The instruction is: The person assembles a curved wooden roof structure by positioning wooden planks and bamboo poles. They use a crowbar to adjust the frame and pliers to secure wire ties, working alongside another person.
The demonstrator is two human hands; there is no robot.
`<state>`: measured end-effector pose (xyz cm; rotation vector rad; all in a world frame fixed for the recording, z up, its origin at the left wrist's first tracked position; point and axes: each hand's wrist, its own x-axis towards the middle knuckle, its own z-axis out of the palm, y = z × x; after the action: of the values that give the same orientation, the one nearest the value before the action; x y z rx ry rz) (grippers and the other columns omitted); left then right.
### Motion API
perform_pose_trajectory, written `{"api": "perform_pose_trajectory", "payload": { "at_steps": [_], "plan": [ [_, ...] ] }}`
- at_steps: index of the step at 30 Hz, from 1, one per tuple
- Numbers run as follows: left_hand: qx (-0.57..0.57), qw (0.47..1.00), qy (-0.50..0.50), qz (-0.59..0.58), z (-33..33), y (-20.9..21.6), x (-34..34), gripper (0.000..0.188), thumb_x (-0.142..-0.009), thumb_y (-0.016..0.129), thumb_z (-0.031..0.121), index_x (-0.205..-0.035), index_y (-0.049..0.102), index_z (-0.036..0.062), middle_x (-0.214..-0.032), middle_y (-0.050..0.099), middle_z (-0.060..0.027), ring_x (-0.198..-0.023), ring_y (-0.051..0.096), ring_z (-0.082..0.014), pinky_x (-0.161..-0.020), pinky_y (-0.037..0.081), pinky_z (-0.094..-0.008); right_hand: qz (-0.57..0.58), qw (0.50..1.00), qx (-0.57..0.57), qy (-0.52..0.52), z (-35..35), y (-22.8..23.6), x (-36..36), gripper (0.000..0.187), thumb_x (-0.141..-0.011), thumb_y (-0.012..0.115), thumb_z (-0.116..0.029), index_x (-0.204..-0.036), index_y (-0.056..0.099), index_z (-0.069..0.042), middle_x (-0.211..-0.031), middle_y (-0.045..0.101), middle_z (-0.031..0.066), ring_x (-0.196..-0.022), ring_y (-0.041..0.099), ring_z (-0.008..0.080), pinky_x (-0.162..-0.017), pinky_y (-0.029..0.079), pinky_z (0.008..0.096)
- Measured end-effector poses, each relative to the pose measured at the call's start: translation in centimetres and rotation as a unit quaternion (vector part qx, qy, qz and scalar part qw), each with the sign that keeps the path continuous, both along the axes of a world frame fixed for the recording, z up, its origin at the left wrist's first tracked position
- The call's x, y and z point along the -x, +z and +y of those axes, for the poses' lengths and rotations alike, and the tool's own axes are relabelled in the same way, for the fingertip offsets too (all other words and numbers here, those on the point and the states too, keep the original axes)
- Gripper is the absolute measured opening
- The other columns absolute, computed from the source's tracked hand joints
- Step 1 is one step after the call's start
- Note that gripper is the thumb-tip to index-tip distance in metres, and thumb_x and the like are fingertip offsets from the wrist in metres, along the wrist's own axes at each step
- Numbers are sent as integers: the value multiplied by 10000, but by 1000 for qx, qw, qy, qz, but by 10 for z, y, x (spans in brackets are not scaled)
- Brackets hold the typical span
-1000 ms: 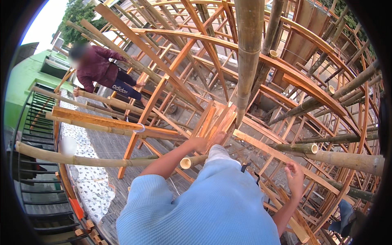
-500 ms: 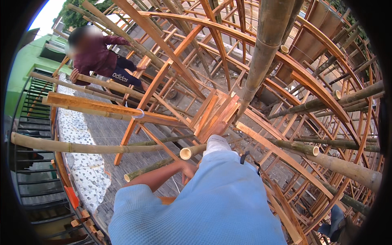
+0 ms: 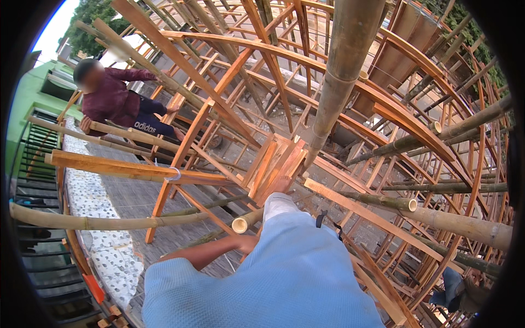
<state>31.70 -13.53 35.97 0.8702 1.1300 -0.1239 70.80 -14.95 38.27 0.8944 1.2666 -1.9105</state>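
Left hand [image 3: 247, 244] drawn back to blue shirt [image 3: 262, 279], right hand gone from view | left's grip hidden, can't tell | cut bamboo pole [image 3: 251, 217] just beyond, by near edge of planks [image 3: 273, 163] | planks abutted, likely for footing: foot [image 3: 281, 185] there

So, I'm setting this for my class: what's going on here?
A person in a blue shirt has a bare foot on wooden boards, among timber beams and bamboo poles. Their left hand is beside the shirt, near a cut bamboo end; its fingers are hidden, so its grip can't be told. The right hand is out of view. At upper left, a co-worker in a maroon top has one hand by a bamboo pole's end.
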Motion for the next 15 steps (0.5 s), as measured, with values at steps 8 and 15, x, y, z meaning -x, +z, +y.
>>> {"api": "perform_pose_trajectory", "payload": {
  "at_steps": [8, 15],
  "plan": [
    [-73, 994, 48, -72, -17, -9, 7, 509, -865, 687, 340, -1235, 661, -8, -992, 718, -154, -794, 727, -211, -611, 610, -336, -23, 995, -90, 38, 90, -30, -53, 279, -876, 659, -213, -1062, 753, -27, -944, 743, 217, -902, 722, 347, -854, 562, 439],
    [-40, 991, -63, -115, 30, 2, 13, 420, -887, 654, 330, -1109, 716, -22, -846, 734, -112, -806, 734, -184, -657, 597, -338, -58, 928, -318, 186, 194, -47, -123, 286, -880, 659, -230, -1068, 758, -38, -955, 742, 221, -927, 717, 369, -865, 556, 450]
  ]
}}
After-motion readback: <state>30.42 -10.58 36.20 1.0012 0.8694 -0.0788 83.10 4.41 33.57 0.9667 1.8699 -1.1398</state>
